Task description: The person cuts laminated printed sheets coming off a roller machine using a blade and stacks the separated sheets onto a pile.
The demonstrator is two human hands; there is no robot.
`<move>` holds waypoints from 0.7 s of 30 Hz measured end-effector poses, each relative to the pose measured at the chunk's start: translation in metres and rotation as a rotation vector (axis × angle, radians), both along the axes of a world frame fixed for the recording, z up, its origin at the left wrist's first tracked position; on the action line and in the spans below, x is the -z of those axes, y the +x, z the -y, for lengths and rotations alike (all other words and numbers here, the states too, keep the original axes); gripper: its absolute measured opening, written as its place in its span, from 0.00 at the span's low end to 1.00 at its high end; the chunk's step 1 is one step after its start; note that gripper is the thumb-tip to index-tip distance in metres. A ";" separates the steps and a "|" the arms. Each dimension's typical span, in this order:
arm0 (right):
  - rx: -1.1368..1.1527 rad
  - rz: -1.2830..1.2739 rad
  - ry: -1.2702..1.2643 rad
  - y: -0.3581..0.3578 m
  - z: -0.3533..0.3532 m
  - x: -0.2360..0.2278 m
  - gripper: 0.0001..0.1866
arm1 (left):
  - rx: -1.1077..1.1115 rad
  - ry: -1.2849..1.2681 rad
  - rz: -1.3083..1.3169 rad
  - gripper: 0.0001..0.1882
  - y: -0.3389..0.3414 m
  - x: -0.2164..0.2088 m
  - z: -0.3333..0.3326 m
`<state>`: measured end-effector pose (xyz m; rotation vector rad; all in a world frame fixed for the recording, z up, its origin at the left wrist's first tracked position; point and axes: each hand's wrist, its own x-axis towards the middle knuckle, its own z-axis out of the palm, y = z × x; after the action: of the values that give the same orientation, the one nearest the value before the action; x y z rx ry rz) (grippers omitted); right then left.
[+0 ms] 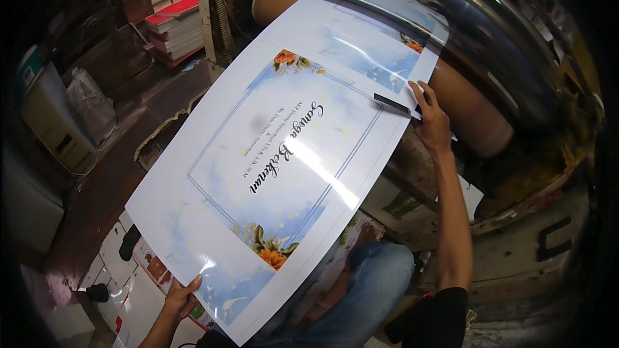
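Observation:
A large glossy printed sheet [258,125] stretches from the shiny metal roller [451,6] at the top down over my lap. It carries a blue sky pattern, orange flowers and dark script lettering. At the sheet's lower left edge my left hand [179,298] is closed, its thumb on top and its fingers underneath. By the right edge, close to the roller, my right hand [431,116] grips a knife with a dark flat blade [390,104]. That blade lies across the sheet's right margin. The knife's handle is mostly hidden in my fingers.
Brown cardboard-like rolls [474,106] sit beneath the metal roller. Stacked books with red covers [177,16] stand at the far left, above a plastic bag [90,96]. A pale cabinet-like machine [58,116] is at the left. My jeans-covered leg [371,290] is below the sheet.

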<state>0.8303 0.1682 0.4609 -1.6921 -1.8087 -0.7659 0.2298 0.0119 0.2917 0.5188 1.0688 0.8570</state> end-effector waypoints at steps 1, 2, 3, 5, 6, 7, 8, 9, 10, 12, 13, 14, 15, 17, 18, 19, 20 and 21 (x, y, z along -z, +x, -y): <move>-0.043 0.018 -0.090 0.003 -0.004 -0.011 0.44 | -0.009 -0.002 -0.003 0.37 0.002 -0.008 0.002; -0.085 0.036 -0.181 0.008 -0.010 -0.018 0.43 | -0.020 -0.003 -0.026 0.36 0.005 -0.018 0.005; -0.163 0.061 -0.184 0.017 -0.014 -0.025 0.33 | -0.024 0.001 -0.042 0.35 0.010 -0.023 0.004; -0.253 -0.097 -0.207 0.033 -0.023 -0.038 0.26 | 0.002 0.020 -0.047 0.35 0.010 -0.021 0.001; -0.354 -0.267 -0.233 0.033 -0.029 -0.038 0.20 | 0.018 0.035 -0.064 0.35 0.004 -0.018 0.004; -0.321 -0.356 -0.222 0.017 -0.030 -0.043 0.14 | 0.008 0.033 -0.070 0.35 -0.007 -0.002 0.009; -0.330 -0.361 -0.225 0.010 -0.028 -0.040 0.14 | -0.025 0.042 -0.145 0.34 -0.023 0.023 0.013; -0.248 -0.480 -0.271 0.004 -0.021 -0.035 0.11 | -0.049 0.049 -0.213 0.32 -0.042 0.042 0.017; -0.166 -0.600 -0.316 -0.007 -0.013 -0.026 0.10 | -0.051 0.045 -0.212 0.32 -0.066 0.055 0.021; -0.184 -0.645 -0.260 -0.044 0.015 0.008 0.11 | -0.029 0.083 -0.087 0.28 -0.126 0.082 0.036; -0.222 -0.716 -0.235 -0.068 0.032 0.030 0.12 | 0.032 0.060 -0.081 0.26 -0.165 0.101 0.047; -0.258 -0.786 -0.211 -0.094 0.049 0.051 0.12 | 0.032 0.060 -0.077 0.26 -0.201 0.125 0.059; -0.224 -0.834 -0.219 -0.135 0.066 0.073 0.10 | 0.006 0.048 -0.115 0.25 -0.240 0.153 0.075; -0.254 -0.857 -0.195 -0.212 0.100 0.122 0.10 | -0.098 0.052 -0.134 0.25 -0.291 0.201 0.102; -0.281 -0.878 -0.170 -0.247 0.118 0.148 0.10 | -0.098 0.053 -0.131 0.25 -0.320 0.236 0.108; -0.301 -0.855 -0.123 -0.276 0.136 0.173 0.10 | -0.074 0.068 -0.131 0.27 -0.347 0.284 0.109; -0.299 -0.851 -0.123 -0.306 0.155 0.198 0.10 | -0.049 0.081 -0.134 0.28 -0.371 0.328 0.109; -0.272 -0.869 -0.094 -0.336 0.176 0.222 0.11 | -0.106 0.096 -0.138 0.29 -0.377 0.362 0.110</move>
<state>0.4944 -0.0077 0.2390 -1.4465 -1.3923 0.1769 -0.1473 -0.0986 -0.0706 0.6126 1.1933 0.9805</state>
